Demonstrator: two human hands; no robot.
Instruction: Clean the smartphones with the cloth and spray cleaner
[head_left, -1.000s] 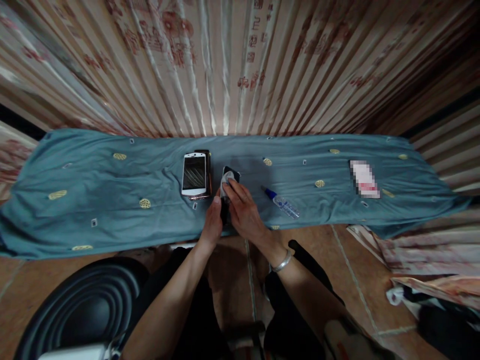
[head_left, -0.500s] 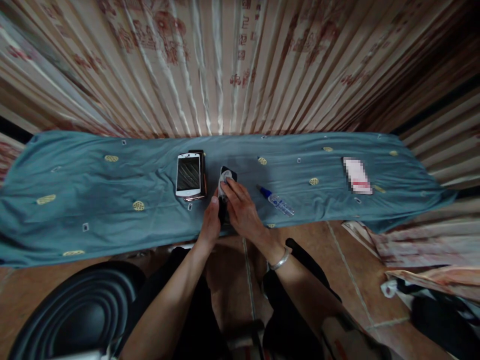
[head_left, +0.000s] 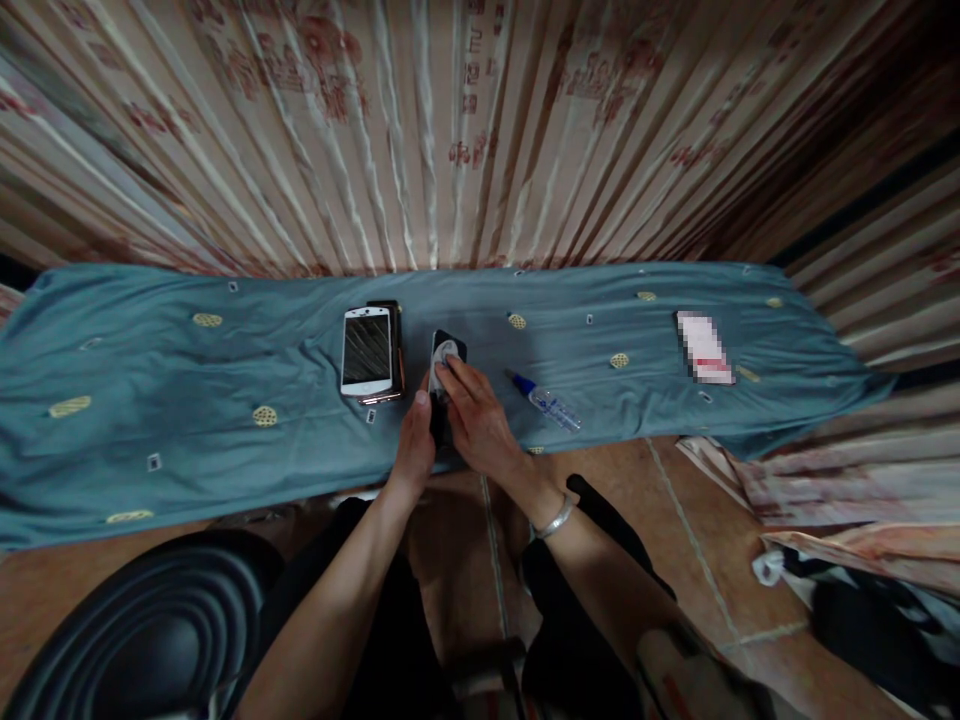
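Observation:
A dark phone (head_left: pixel 438 424) lies between my hands over the cloth-covered table. My left hand (head_left: pixel 415 435) grips its left edge, thumb along the side. With bent fingers, my right hand (head_left: pixel 480 415) presses a whitish cloth or wipe (head_left: pixel 445 352) against the upper part of the phone's face. The lower part of the phone is mostly hidden by both hands. To the left rests a white phone (head_left: pixel 367 350) with a dark screen, lying on top of another dark phone (head_left: pixel 397 350). Right of my hands is a clear spray bottle (head_left: pixel 551 405) with a blue top, on its side.
A teal cloth with yellow patterns (head_left: pixel 262 450) covers the long table. Toward the right end lies a pixelated pinkish rectangular item (head_left: pixel 705 348). A pleated curtain (head_left: pixel 420 150) hangs behind. A black ridged round stool (head_left: pixel 157 640) stands at lower left.
The view has shifted slightly, so the table things appear a little further left. My hands keep their hold on the phone and wipe, with hardly any movement.

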